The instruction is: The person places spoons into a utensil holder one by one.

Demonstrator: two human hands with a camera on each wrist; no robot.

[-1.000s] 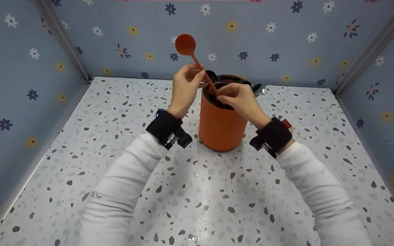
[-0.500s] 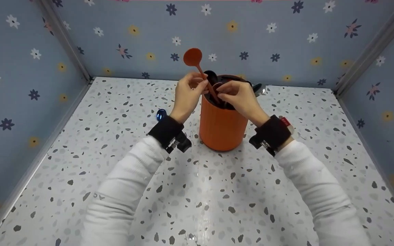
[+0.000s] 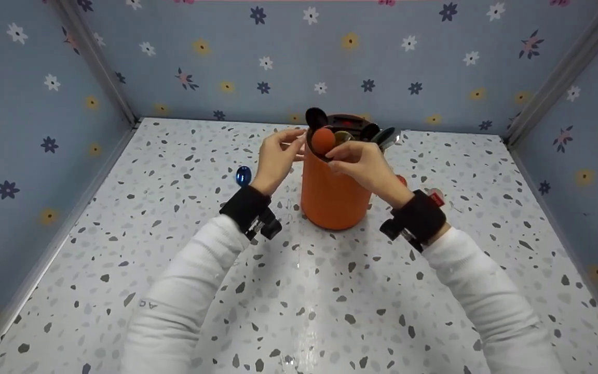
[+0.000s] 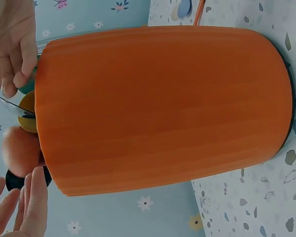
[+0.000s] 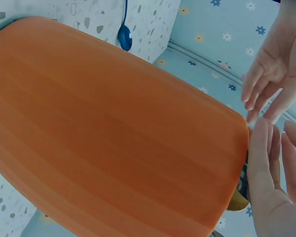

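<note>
An orange utensil holder (image 3: 334, 192) stands upright on the speckled table. The round head of an orange spoon (image 3: 323, 141) pokes out at its left side, blurred in the left wrist view; its handle is hidden inside. My left hand (image 3: 278, 158) is just left of the rim, fingers extended, holding nothing. At the front right of the rim is my right hand (image 3: 364, 166), fingers loosely bent and nothing visible between them. Beside the orange spoon a black spoon (image 3: 316, 118) sticks up. A yellow utensil head (image 4: 28, 111) shows at the holder's mouth in the left wrist view.
A blue spoon (image 3: 243, 175) lies on the table (image 3: 299, 291) left of the holder. Right of it, a red object (image 3: 402, 180) and a pale one (image 3: 435, 195) are partly behind my right wrist. Flower-patterned panels (image 3: 330, 62) enclose the back and sides.
The orange spoon has gone down into the holder, leaving its head at the rim. My left hand has let go of it and lowered; my right hand has moved slightly down.
</note>
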